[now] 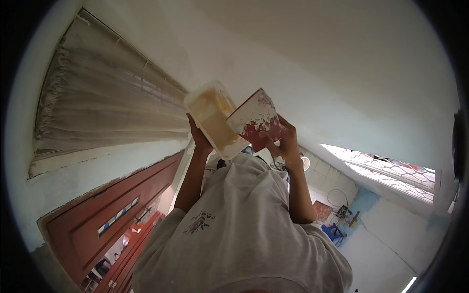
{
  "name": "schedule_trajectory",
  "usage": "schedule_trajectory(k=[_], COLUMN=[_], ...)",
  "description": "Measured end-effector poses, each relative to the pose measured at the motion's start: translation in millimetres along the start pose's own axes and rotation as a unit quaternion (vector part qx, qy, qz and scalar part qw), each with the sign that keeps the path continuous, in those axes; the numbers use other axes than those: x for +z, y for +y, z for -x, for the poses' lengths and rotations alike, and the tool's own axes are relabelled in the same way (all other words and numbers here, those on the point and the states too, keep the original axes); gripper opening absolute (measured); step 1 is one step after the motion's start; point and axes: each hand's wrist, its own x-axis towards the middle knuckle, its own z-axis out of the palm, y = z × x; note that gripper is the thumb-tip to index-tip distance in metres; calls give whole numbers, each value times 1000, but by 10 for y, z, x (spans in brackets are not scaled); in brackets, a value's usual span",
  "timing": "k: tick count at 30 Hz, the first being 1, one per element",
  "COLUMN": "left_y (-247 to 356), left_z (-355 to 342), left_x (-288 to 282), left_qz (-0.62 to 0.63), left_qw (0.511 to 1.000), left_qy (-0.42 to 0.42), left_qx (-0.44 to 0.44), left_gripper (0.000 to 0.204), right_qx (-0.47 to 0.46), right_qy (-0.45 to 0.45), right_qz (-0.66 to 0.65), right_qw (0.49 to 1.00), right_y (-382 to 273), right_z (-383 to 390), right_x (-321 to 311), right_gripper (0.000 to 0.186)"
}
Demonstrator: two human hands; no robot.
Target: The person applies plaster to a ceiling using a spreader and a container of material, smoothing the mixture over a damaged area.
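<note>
My left hand (200, 140) is closed on the lower left side of a whitish, see-through plastic tub (212, 117). The tub is tilted, and yellowish-brown and white matter shows in it. In my right hand (287, 140) is a red, flat, square-cornered scraper (255, 119). Its broad face is heavily smeared with dried-looking white paste. The scraper's left corner overlaps the tub's right rim; whether they touch I cannot tell. My fingers behind the tub are hidden.
A pale wall (337, 73) fills the view ahead. To the left hangs a beige curtain (112, 93) over a window, with a red-brown door (112, 210) below it. A grated window (386, 171) and a blue stool (333, 234) are at the right.
</note>
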Motion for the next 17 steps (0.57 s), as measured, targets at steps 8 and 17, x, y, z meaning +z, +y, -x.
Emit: schedule_trajectory(k=[8, 17], left_y=[-142, -163], left_z=[-91, -172], left_x=[-530, -686], left_qz=[127, 130], left_qw=[969, 951], left_qy=[-160, -211], left_qx=[-138, -186], left_gripper=[79, 72], right_qx=[92, 139], right_qy=[229, 344], right_qz=[-151, -193], right_qw=[957, 908], right_y=[80, 26], right_z=[291, 397], right_x=[207, 345], right_gripper=[18, 11])
